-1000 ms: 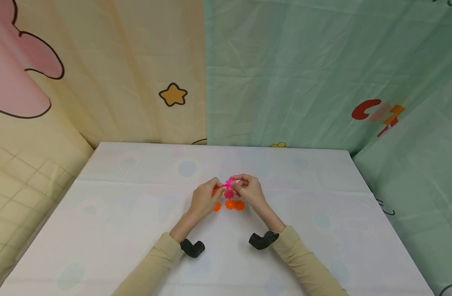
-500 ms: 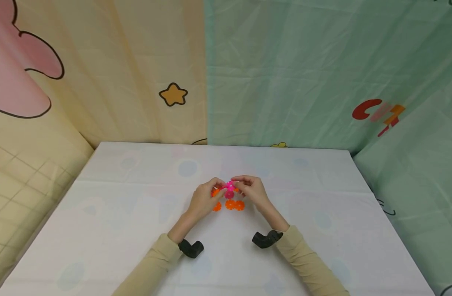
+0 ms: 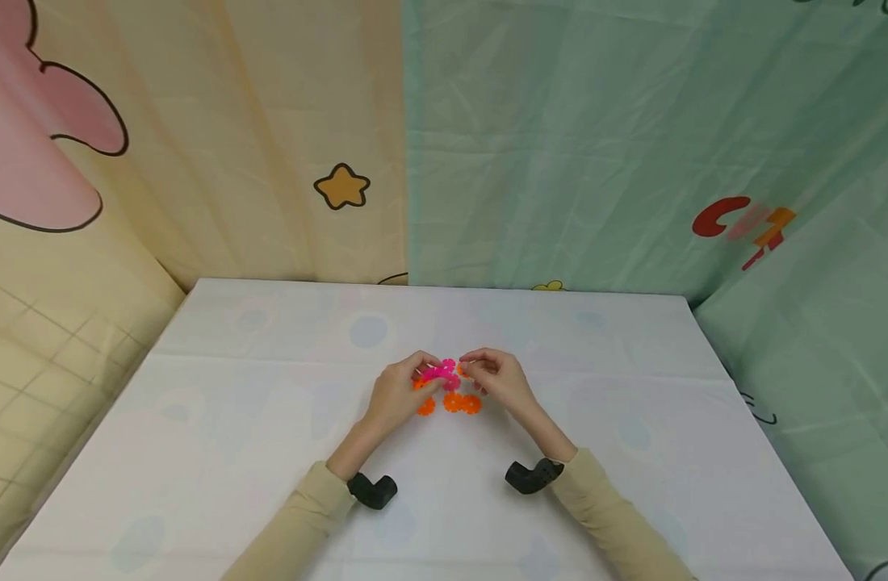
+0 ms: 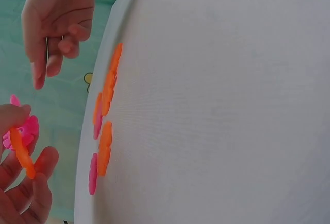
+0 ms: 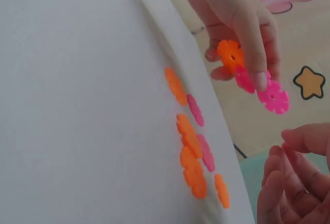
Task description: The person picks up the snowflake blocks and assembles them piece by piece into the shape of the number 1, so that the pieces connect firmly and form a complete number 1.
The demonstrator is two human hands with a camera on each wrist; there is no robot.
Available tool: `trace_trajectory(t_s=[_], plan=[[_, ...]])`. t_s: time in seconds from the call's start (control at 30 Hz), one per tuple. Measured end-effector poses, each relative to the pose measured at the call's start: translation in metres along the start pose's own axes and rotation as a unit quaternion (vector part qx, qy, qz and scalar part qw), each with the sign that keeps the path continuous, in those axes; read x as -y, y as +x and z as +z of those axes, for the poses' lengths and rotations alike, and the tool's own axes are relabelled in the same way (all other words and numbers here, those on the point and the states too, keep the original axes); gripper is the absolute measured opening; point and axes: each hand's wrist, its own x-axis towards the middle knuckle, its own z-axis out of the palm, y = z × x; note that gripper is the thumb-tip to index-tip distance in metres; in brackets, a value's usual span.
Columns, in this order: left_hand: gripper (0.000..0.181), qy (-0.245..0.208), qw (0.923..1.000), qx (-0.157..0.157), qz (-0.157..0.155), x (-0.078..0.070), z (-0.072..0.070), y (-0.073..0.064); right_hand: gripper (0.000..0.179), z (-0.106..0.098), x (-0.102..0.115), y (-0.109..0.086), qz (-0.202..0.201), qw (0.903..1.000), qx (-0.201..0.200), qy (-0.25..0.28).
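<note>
My left hand [image 3: 398, 393] holds a joined piece of notched, flower-shaped plastic discs above the table. Its pink disc [image 5: 273, 98] sticks out past the thumb, and an orange disc [image 5: 230, 54] shows behind the fingers. In the left wrist view the orange disc lies edge-on between thumb and fingers. My right hand [image 3: 504, 379] hovers just to the right, apart from the piece. Its fingers are loosely bent, with nothing visible between them. Beneath the hands, orange discs [image 3: 453, 402] and pink discs [image 5: 207, 153] lie on the white cloth.
A white cloth with pale dots covers the table [image 3: 444, 500]. Printed curtains [image 3: 618, 145] hang close behind and at both sides. More loose orange discs [image 4: 105, 149] lie near the left hand. Black wrist mounts [image 3: 533, 476] project inward from both sleeves.
My right hand has let go of the pink disc and moved slightly right and down. The left hand keeps the joined piece, which has shifted a little left and lower.
</note>
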Motion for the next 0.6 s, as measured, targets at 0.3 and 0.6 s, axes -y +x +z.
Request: trace_trajectory(t_s=[0.3,0.6], plan=[[0.024,0.006,0.9994,-0.005,-0.033,0.006,-0.007,-0.005,0.025,-0.017,-0.016,-0.010,0.007,0.9951,0.003,-0.098],[0.022,-0.006,0.9989,-0.009,-0.045,0.011,-0.010,-0.008,0.033,-0.029,-0.028,-0.016,-0.004,0.9904,0.043,-0.131]])
